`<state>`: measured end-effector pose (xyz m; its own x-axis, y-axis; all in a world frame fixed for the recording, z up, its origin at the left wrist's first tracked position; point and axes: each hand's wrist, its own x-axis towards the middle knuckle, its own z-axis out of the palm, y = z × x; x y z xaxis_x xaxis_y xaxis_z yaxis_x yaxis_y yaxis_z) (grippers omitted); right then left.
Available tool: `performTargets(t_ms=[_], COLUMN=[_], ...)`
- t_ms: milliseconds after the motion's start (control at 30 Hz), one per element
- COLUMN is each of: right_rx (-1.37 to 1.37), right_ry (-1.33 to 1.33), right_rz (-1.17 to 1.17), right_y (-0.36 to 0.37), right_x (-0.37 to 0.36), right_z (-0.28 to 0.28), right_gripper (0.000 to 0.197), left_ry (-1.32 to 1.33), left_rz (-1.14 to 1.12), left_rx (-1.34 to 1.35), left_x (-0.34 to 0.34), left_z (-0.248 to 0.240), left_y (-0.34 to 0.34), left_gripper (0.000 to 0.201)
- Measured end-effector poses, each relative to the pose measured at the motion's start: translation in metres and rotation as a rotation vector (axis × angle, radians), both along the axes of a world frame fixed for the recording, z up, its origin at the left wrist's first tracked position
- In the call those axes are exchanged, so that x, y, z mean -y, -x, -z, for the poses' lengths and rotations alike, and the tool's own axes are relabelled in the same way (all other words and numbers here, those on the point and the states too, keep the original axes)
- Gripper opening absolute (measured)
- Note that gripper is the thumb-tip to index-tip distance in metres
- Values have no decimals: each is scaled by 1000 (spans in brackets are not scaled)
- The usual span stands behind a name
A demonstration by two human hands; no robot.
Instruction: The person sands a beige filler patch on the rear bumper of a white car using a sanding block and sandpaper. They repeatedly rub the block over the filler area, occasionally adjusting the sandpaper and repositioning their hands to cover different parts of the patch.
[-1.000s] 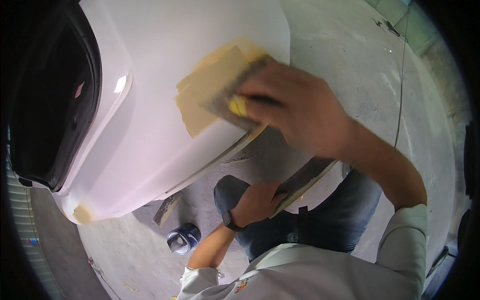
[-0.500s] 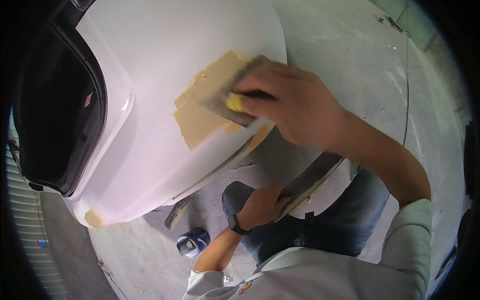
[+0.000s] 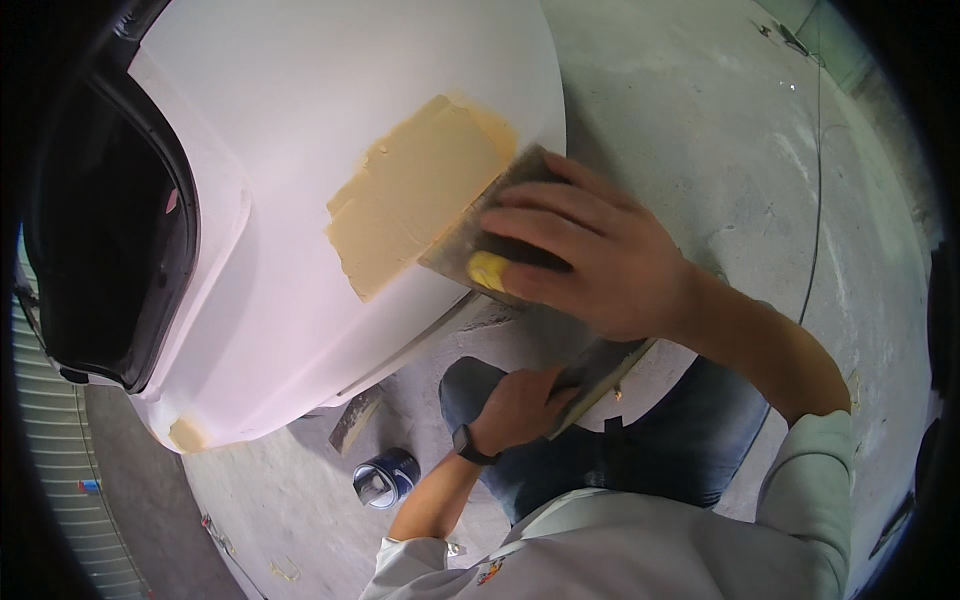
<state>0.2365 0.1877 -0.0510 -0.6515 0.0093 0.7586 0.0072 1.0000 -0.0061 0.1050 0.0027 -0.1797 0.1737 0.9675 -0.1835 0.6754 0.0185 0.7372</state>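
A patch of tan body filler lies on the white car body panel, its left edge ragged. My right hand is closed on a wide, flat filler spreader, which lies along the lower right side of the patch. Something yellow sits at that hand's thumb tip; I cannot tell what it is. Low over my lap, my left hand grips one end of a long, dark filler board with tan filler along its edge. The right arm and spreader hide part of the panel's lower edge.
On the concrete floor stands an opened blue can, with a flat grey piece beside it. A smaller tan filler spot marks the panel's lower left corner. The dark car opening is at left, and a cable runs along the right.
My right hand has drawn the spreader down and right, off the middle of the patch to its lower right edge. The patch looks smoother there. The left hand keeps its hold on the board.
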Motion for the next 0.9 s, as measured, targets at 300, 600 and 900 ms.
performTargets(t_ms=[300, 600, 900], right_rx=[-211, -239, -235], right_ry=[-41, -59, -48], right_rz=[63, 103, 20], right_y=[27, 38, 14], right_x=[19, 29, 9], right_z=[25, 49, 38], right_gripper=[10, 7, 11], left_ry=[-11, -196, 52], left_rz=[35, -21, 24], left_rx=[-27, 64, -55], left_x=[-9, -7, -10], left_z=[4, 17, 11], left_y=[-3, -3, -1], left_gripper=[28, 27, 39])
